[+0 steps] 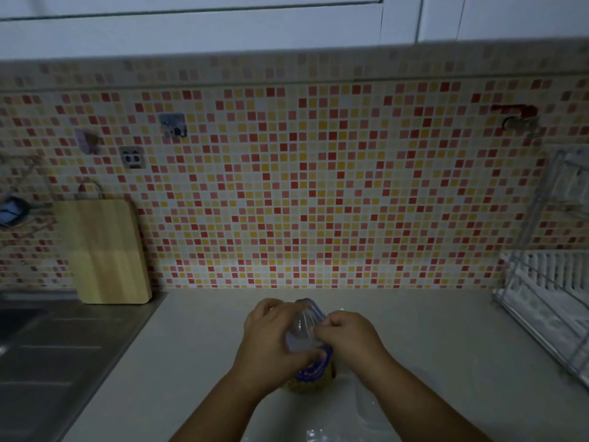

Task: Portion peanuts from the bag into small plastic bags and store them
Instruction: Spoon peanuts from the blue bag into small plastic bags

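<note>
Peanuts' bag (314, 371) is standing at the near middle of the bench (197, 346), right of the board (110, 250). Left hand (271, 339) is clamping its crumpled clear top, and right hand (347, 336) is pinching the same plastic. Dim light is hiding the opening; a careless tug could be tipping it, spilling nuts.

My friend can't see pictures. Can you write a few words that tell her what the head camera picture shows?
Two bare hands, the left hand and the right hand, grip the top of a peanut bag standing on a pale counter in a dim kitchen. Behind are red and yellow mosaic tiles, a leaning wooden cutting board and a white dish rack.
</note>
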